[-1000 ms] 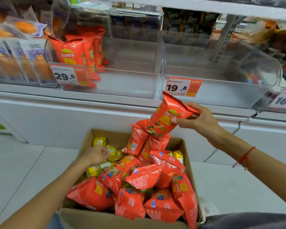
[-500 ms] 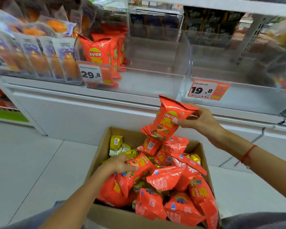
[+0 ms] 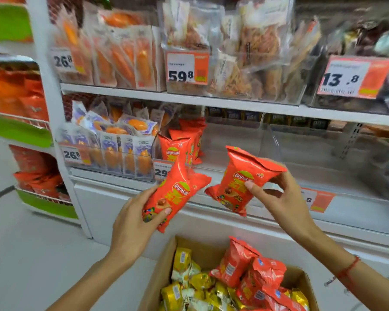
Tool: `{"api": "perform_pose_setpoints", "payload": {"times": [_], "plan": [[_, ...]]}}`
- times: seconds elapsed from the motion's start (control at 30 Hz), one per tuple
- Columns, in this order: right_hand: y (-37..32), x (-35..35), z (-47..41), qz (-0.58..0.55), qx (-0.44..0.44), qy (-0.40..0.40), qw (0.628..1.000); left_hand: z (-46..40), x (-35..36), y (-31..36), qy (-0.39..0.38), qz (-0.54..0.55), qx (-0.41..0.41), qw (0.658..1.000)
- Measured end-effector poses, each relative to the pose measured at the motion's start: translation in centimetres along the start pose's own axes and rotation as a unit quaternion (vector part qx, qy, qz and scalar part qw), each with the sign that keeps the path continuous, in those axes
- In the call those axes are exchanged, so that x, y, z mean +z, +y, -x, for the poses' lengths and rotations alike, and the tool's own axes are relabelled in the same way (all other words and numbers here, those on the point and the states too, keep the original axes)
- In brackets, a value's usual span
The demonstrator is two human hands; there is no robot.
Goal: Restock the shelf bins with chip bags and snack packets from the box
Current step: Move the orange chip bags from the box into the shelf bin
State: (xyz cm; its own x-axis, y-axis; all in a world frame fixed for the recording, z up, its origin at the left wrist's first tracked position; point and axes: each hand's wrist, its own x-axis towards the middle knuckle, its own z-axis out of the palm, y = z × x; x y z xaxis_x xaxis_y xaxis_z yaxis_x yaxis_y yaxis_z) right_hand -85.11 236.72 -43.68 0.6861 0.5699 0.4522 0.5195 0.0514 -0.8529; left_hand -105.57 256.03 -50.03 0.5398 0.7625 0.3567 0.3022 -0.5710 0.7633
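My left hand (image 3: 133,223) grips a red chip bag (image 3: 177,194) by its lower end, tilted up toward the shelf. My right hand (image 3: 276,196) pinches a second red chip bag (image 3: 240,182) by its right side, held just in front of the clear shelf bin (image 3: 234,142). That bin holds a few upright red chip bags (image 3: 180,147) at its left end and is bare to the right. Below, the open cardboard box (image 3: 164,265) holds more red bags (image 3: 252,272) and yellow snack packets (image 3: 184,272).
Left of the bin stands a bin of purple-and-orange packets (image 3: 112,144). An upper shelf (image 3: 211,102) carries clear bins of dried snacks with orange price tags. Another clear bin (image 3: 323,153) lies to the right. A side rack (image 3: 20,131) with red packs stands at far left. Grey floor surrounds the box.
My left hand has taken a red chip bag out of the box and raised it toward the shelf. My right hand has lifted its bag higher. The view has tilted up.
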Motion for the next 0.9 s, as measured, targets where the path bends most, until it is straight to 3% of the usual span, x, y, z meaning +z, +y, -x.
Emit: {"api": "perform_pose_setpoints", "payload": {"times": [0.1,0.2,0.33,0.43,0.53,0.67,0.9], "plan": [[-1.3,0.7,-2.1,0.002,-0.031,0.022,0.999,-1.8,-0.9,2.3,0.07,0.032,0.035,0.996],[-2.1,1.8,-5.3,-0.037,-0.03,0.05,0.998,-5.0,-1.0,5.1,0.113,0.166,0.034,0.979],[-0.2,3.3,-11.1,-0.114,0.079,0.064,0.988,-9.4,-0.2,7.1,0.131,0.351,0.003,0.927],[2.5,4.5,-15.4,-0.115,0.131,0.04,0.984,-11.1,0.2,6.2,0.125,0.387,-0.02,0.913],[5.2,6.1,-18.6,-0.048,0.16,0.023,0.986,-11.9,0.3,4.7,0.121,0.429,-0.03,0.895],[7.1,7.8,-21.6,-0.024,0.203,0.048,0.978,-12.4,0.3,3.5,0.109,0.437,-0.024,0.892],[10.6,10.6,-24.8,0.099,0.133,0.048,0.985,-11.8,1.4,2.6,0.085,0.422,-0.024,0.903]]}}
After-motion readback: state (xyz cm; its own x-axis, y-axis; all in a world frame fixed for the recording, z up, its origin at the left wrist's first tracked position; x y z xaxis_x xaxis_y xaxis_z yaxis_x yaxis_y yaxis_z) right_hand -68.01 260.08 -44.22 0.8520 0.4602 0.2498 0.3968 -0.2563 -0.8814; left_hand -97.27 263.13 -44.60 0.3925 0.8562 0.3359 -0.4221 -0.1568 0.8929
